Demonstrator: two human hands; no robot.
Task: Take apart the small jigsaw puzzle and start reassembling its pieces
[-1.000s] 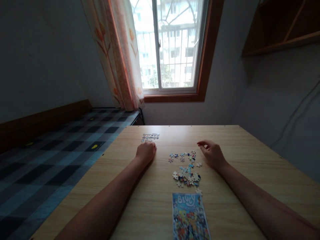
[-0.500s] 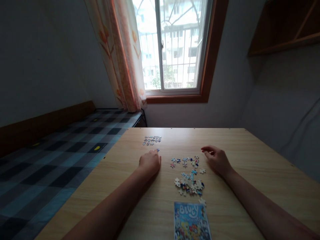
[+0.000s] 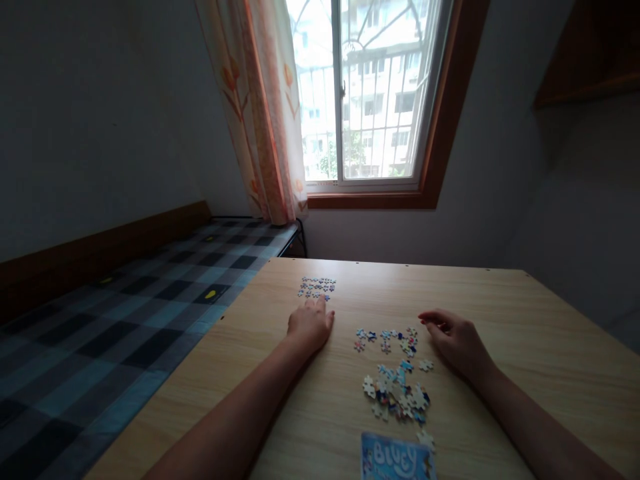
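Note:
My left hand (image 3: 311,325) lies palm down with its fingers reaching forward. Its forefinger touches a small puzzle piece (image 3: 327,298) at the near right end of the rows of puzzle pieces (image 3: 317,287). My right hand (image 3: 454,335) rests on its side, loosely curled. A gap shows between thumb and forefinger, and nothing visible is held. Left of it sits a loose group of coloured puzzle pieces (image 3: 386,335). Nearer to me is a heap of puzzle pieces (image 3: 397,392), many showing pale backs. A blue picture card marked "Bluey" (image 3: 397,459) is cut off by the bottom edge.
Everything lies on a light wooden table (image 3: 240,373). A bed with a checked cover (image 3: 165,313) stands along the left. Behind the table are a barred window (image 3: 380,100) and an orange-flowered curtain (image 3: 270,120). A wooden wall shelf (image 3: 590,67) hangs at upper right.
My left hand has pushed a puzzle piece forward to the rows, its forefinger stretching out. My right hand stays beside the coloured pieces. The view has tilted and turned left.

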